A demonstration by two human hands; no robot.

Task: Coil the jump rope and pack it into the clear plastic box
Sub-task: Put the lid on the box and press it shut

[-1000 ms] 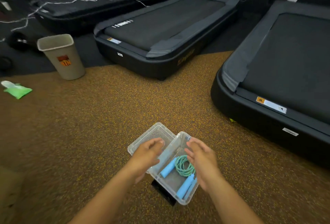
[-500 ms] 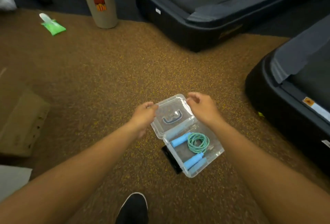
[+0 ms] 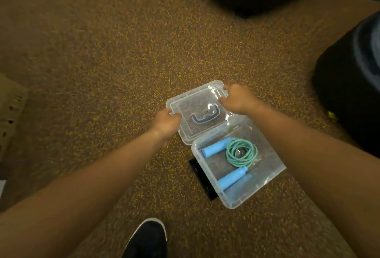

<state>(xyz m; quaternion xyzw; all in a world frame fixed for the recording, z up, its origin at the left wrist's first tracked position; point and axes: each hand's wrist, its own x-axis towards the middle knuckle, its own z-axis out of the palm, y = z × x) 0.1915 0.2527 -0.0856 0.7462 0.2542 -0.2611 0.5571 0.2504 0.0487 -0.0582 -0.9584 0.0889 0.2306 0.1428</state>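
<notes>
A clear plastic box (image 3: 273, 172) sits on the speckled brown floor. Inside lies the jump rope: a green coil (image 3: 241, 153) between two light blue handles (image 3: 216, 147). The clear lid (image 3: 193, 112), with a dark latch piece in its middle, lies flat just beyond the box. My left hand (image 3: 166, 123) grips the lid's left edge. My right hand (image 3: 238, 98) grips its far right edge.
A flat black object (image 3: 200, 177) lies half under the box's left side. My black shoe (image 3: 147, 239) is at the bottom. A dark treadmill base (image 3: 349, 101) stands to the right, another at the top. A cardboard box (image 3: 10, 109) sits at left.
The view tilted down toward the floor. Both hands went from hovering over the box to the lid beyond it and closed on its two edges.
</notes>
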